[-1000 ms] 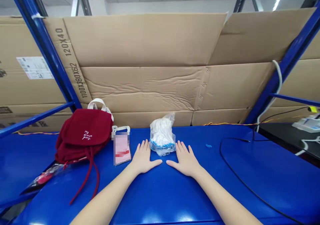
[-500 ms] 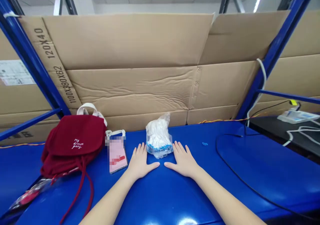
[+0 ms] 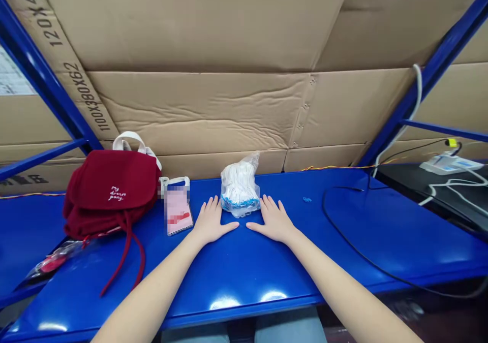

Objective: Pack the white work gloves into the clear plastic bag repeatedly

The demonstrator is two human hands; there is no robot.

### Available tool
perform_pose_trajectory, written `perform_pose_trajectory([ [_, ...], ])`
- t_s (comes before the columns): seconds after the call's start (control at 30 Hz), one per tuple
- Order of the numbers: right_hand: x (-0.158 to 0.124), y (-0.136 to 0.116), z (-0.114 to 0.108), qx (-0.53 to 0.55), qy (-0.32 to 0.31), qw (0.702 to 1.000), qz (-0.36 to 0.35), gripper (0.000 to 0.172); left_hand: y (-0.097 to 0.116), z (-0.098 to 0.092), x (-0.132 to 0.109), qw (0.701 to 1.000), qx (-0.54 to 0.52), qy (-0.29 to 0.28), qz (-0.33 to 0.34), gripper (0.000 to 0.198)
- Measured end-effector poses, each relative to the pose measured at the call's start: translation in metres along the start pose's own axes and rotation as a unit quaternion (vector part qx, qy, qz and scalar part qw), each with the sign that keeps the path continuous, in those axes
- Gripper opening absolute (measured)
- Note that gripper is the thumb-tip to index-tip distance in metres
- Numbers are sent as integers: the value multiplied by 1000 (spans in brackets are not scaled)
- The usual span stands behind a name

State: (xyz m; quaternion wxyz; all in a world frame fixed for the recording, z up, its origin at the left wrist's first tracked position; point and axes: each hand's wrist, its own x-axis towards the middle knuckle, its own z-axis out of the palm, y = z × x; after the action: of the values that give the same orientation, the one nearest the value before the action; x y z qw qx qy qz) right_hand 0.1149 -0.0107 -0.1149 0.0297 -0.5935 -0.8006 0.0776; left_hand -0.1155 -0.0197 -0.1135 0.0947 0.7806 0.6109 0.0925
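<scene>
A clear plastic bag point(image 3: 240, 184) of white, bunched fabric with a blue edge, which looks like knitted work gloves, lies on the blue tabletop point(image 3: 229, 274). To its left, my left hand point(image 3: 211, 222) rests flat on the surface with fingers apart. My right hand point(image 3: 275, 220) lies flat on the other side, its fingers spread as well. Both sets of fingertips are close beside the bag; neither hand grasps it. My thumbs point towards each other in front of it. Near my left hand is a pink phone-shaped item or card holder point(image 3: 178, 213), partly blurred, with a white strap loop.
On the left sits a red backpack point(image 3: 112, 188) with dangling cords, by a plastic-wrapped item point(image 3: 53, 262). A black cable point(image 3: 366, 254) curves across the right side. A white device point(image 3: 452, 161) with wires stands at far right. Cardboard point(image 3: 198, 114) walls the back between blue posts.
My view has tilted downward, so the table's front edge and my legs now show and the ceiling is gone. Both hands stay flat beside the bag.
</scene>
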Motion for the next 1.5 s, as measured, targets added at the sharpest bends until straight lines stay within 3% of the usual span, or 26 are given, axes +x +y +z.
perform_pose_trajectory([
  [1.5,0,0,-5,23,-17,1000,-2,109,-5,4,3,1000,0,1,9,104],
])
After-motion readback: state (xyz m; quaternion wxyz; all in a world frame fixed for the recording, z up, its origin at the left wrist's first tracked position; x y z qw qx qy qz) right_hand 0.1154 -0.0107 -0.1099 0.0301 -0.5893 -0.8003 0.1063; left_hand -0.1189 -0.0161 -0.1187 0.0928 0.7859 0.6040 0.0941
